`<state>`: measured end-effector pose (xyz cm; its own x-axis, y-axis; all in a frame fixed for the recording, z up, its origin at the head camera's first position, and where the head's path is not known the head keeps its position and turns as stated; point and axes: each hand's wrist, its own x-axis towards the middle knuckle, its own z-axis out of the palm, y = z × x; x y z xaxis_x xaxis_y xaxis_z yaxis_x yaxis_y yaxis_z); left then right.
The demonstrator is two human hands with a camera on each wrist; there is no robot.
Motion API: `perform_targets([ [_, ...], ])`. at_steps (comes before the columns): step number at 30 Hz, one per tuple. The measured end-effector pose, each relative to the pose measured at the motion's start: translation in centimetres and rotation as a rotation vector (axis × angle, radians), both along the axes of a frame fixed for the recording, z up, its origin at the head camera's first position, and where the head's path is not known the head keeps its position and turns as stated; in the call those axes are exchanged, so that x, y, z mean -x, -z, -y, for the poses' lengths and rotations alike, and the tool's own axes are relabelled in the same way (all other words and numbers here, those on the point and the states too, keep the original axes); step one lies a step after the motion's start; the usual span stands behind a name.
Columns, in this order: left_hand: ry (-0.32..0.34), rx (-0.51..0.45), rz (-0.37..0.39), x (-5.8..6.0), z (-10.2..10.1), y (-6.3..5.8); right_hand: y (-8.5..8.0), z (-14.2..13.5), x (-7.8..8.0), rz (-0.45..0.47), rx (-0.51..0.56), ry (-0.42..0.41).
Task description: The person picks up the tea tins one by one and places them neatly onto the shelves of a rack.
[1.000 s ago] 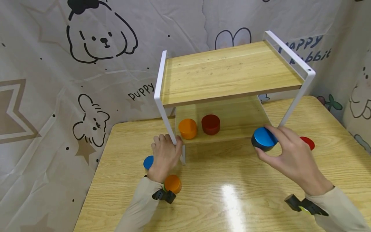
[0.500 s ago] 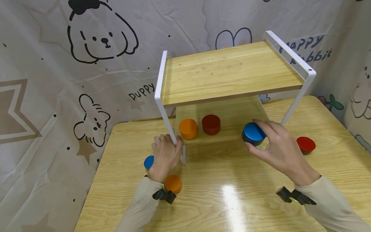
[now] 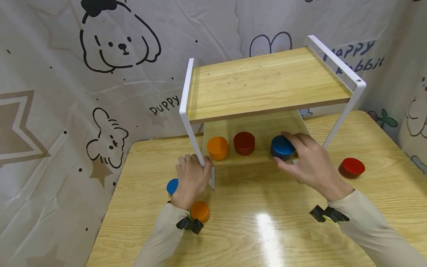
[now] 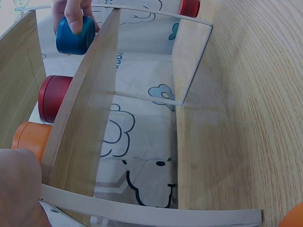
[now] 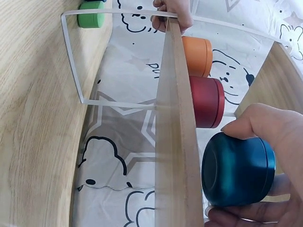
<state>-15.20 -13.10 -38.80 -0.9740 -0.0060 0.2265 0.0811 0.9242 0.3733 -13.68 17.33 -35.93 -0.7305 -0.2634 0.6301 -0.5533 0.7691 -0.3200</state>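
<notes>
My right hand (image 3: 315,161) holds a blue round tin (image 3: 281,147) between thumb and fingers, at the right part of the two-tier shelf's lower board (image 4: 87,118). In the right wrist view the tin's flat base (image 5: 213,170) faces the board closely; whether they touch I cannot tell. Left of it on that board stand a dark red tin (image 3: 244,144) and an orange tin (image 3: 218,148). My left hand (image 3: 191,180) grips the shelf's white left frame (image 3: 193,142) at lower-board height, thumb on one side and fingers on the other.
The upper wooden board (image 3: 267,83) hangs over the lower one. On the table (image 3: 240,230) lie a red tin (image 3: 351,168) at right, and an orange tin (image 3: 200,211) and a partly hidden blue tin (image 3: 172,186) at left. A green tin (image 5: 91,15) shows in the right wrist view.
My right hand has carried the blue tin leftward and inward over the lower board, uncovering the red tin on the table. The left hand keeps its grip on the frame.
</notes>
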Motion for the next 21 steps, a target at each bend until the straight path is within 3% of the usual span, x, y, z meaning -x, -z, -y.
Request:
perform_targets([
  [21, -0.004, -0.009, -0.013, -0.1, -0.1, 0.1, 0.3, 0.5, 1.3, 0.085, -0.003, 0.045],
])
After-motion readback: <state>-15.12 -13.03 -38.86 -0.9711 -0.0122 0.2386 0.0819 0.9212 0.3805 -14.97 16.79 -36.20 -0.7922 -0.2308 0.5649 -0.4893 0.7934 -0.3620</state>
